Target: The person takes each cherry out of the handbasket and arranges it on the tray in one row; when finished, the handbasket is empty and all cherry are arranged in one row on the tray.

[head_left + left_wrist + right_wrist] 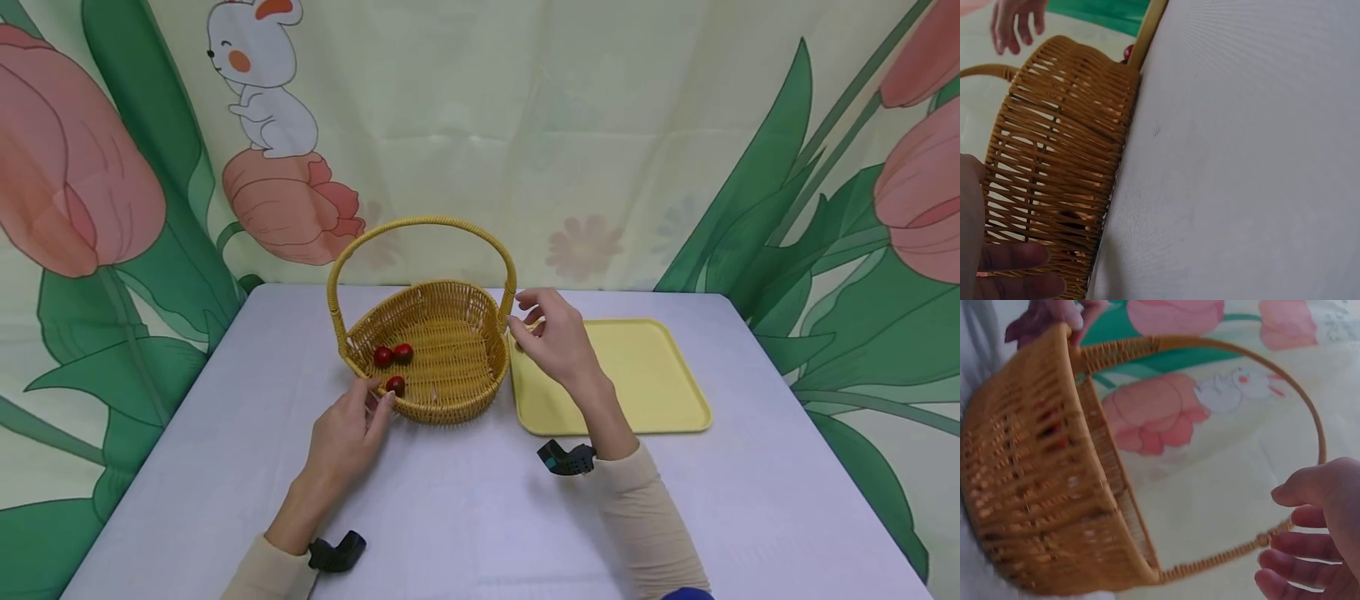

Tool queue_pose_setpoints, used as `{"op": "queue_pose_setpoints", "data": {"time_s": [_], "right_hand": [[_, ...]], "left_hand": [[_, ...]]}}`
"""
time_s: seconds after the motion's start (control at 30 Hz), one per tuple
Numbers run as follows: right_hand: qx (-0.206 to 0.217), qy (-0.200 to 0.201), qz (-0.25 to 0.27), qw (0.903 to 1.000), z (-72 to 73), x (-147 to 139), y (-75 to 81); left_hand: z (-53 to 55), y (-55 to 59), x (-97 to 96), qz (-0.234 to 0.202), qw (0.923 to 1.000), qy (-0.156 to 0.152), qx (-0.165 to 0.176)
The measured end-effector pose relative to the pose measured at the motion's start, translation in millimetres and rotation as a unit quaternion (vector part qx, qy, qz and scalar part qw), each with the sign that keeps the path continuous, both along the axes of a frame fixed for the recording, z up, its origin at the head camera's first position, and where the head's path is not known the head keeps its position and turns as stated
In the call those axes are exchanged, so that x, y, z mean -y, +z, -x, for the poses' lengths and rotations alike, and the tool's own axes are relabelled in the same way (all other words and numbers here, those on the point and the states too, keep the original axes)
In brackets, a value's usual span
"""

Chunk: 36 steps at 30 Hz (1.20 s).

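Note:
A woven wicker basket [450,408] with a tall arched handle [431,221] stands on the table, and several red cherries [403,353] lie at its left side. My left hand [348,433] holds the basket's front-left rim, its fingers [1016,256] against the outer wall in the left wrist view. Beside the handle's right foot is my right hand [558,337], above the left edge of a yellow tray [637,375]. In the right wrist view its fingers [1300,540] are loosely bent, with nothing visible in them. A small red round thing [1128,52] shows between basket and tray in the left wrist view.
The white-covered table [465,517] ends at a curtain [480,125] printed with tulips and a rabbit, close behind the basket. Black wrist devices [566,458] sit at both sleeves. A blue object [687,594] shows at the bottom edge.

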State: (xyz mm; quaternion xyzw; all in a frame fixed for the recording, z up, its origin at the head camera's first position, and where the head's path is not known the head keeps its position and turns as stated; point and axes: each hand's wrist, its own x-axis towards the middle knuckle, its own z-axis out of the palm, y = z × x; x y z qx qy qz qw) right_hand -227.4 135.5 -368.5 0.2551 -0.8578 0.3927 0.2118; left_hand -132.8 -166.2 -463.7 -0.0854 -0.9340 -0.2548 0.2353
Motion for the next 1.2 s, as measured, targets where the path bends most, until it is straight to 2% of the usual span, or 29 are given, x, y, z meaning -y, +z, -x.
{"op": "queue_pose_setpoints", "data": {"time_s": [0.2,0.6,0.7,0.9,1.2], "right_hand": [[0.002,0.046,-0.022,0.9987,-3.7,25,-0.2],[0.066,0.106,-0.113,0.9858,6.2,75,-12.9],[0.084,0.116,-0.145,0.979,8.0,86,-18.9],[0.103,0.132,-0.227,0.9594,10.7,110,-31.2],[0.14,0.165,-0.28,0.9354,11.4,132,-39.6]], "left_hand": [[1.4,-1.5,0.5,0.0,1.0,-0.001,-0.001],[3.1,0.1,0.2,0.003,0.9999,-0.003,0.013],[3.3,0.1,0.8,0.008,0.9999,-0.002,0.009],[2.6,-0.2,2.3,0.011,0.9999,-0.003,0.005],[2.5,-1.5,3.6,0.006,0.9999,-0.007,-0.004]]}}
